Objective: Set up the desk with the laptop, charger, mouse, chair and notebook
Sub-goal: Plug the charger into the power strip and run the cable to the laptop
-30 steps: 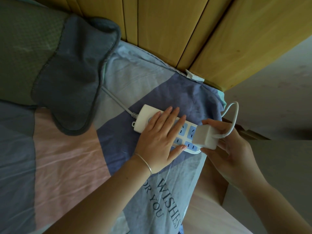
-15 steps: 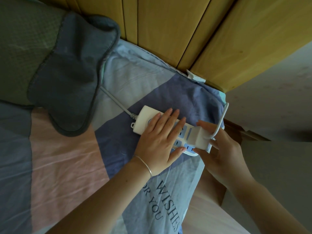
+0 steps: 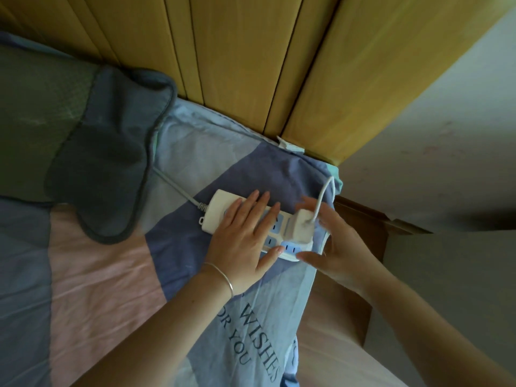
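Note:
A white power strip (image 3: pixel 220 208) with blue sockets lies on the bed near its right edge. My left hand (image 3: pixel 243 238) lies flat on the strip and holds it down. A white charger (image 3: pixel 303 227) sits in the sockets at the strip's right end. Its thin white cable (image 3: pixel 324 191) loops up and off over the bed's edge. My right hand (image 3: pixel 343 247) is cupped round the charger, fingers behind it and thumb against the strip's end. No laptop, mouse, chair or notebook is in view.
The strip's grey cord (image 3: pixel 178 188) runs left under a grey-edged pillow (image 3: pixel 97 169). A wooden headboard (image 3: pixel 237 65) stands behind the bed. The patchwork bedsheet (image 3: pixel 97 289) drops off at the right, next to a pale wall (image 3: pixel 446 163).
My right hand has brought the charger from beside the strip's end onto its end sockets, where it now sits upright. My left hand has stayed flat on the strip.

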`<move>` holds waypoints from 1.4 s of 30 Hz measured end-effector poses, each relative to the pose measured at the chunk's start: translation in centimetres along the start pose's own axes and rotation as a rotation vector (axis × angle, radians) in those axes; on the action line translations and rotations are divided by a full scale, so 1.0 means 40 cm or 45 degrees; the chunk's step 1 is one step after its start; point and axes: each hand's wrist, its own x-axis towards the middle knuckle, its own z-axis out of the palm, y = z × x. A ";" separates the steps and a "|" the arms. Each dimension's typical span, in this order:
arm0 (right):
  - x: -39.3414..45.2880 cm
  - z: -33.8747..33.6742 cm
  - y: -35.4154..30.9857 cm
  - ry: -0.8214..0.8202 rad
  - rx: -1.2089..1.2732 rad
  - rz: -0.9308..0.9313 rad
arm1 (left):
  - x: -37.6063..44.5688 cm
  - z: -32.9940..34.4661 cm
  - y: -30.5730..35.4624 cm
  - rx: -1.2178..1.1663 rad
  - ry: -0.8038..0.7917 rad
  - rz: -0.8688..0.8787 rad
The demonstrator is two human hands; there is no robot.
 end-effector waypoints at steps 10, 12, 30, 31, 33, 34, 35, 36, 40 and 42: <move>0.038 -0.133 -0.091 0.205 1.964 0.575 | 0.095 -0.192 0.107 -0.348 0.270 -0.055; 0.020 -0.118 -0.116 0.336 1.855 0.570 | 0.120 -0.251 0.140 -0.594 0.310 -0.136; -0.184 -0.291 -0.214 0.505 2.200 0.574 | 0.180 -0.609 0.378 -1.345 -0.255 -0.371; -0.181 -0.330 -0.223 0.477 2.387 0.571 | 0.155 -0.623 0.384 -1.359 -0.269 -0.360; -0.174 -0.399 -0.252 0.385 2.575 0.515 | 0.113 -0.646 0.389 -1.389 -0.304 -0.354; -0.174 -0.425 -0.270 0.348 2.601 0.494 | 0.100 -0.660 0.393 -1.415 -0.311 -0.369; -0.174 -0.445 -0.290 0.323 2.592 0.478 | 0.089 -0.677 0.397 -1.442 -0.304 -0.382; -0.174 -0.459 -0.311 0.296 2.569 0.465 | 0.085 -0.695 0.402 -1.459 -0.291 -0.374; -0.207 -0.514 -0.392 0.360 2.328 0.285 | 0.098 -0.772 0.425 -1.350 -0.289 -0.247; -0.246 -0.542 -0.436 0.451 2.019 0.129 | 0.127 -0.807 0.435 -1.340 -0.262 -0.274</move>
